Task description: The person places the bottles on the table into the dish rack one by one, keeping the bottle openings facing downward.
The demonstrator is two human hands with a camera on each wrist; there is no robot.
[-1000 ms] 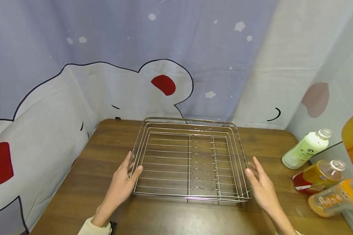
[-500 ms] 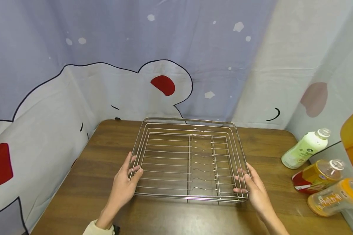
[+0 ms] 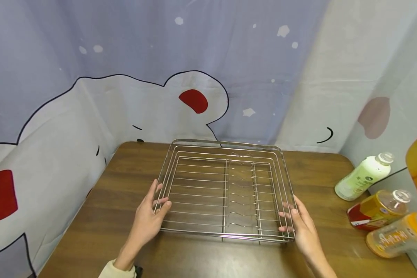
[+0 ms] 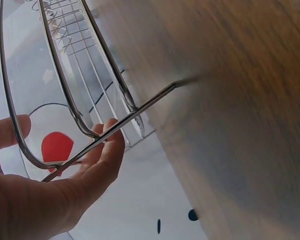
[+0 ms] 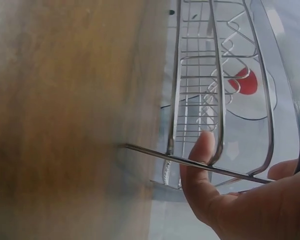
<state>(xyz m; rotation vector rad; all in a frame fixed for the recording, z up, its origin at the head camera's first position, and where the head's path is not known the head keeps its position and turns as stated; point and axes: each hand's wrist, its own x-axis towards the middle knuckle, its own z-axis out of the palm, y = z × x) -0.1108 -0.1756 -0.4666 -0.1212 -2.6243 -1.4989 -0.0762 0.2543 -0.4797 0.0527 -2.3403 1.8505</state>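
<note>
A metal wire dish rack [image 3: 225, 197] stands on the brown wooden table [image 3: 132, 164], with raised sides and a row of zigzag wires right of its middle. At its left side my left hand [image 3: 148, 220] grips the frame, thumb outside and fingers reaching between the bars. My right hand [image 3: 306, 233] holds the right side likewise. In the left wrist view, the fingers of the left hand [image 4: 55, 200] curl round the lower rod. The right wrist view has the right hand [image 5: 255, 210] around the rack's wires [image 5: 190, 163], a finger passing behind the bottom rod.
Three bottles line the table's right side: a pale green and white one [image 3: 361, 178], a red and yellow one [image 3: 375, 211], and a clear one with an orange band [image 3: 390, 238]. Printed curtain [image 3: 142, 104] hangs behind the table and on both sides.
My right hand has come in from beside the rack to grip its right side. The left hand's fingers have moved in between the bars. The rack has hardly shifted.
</note>
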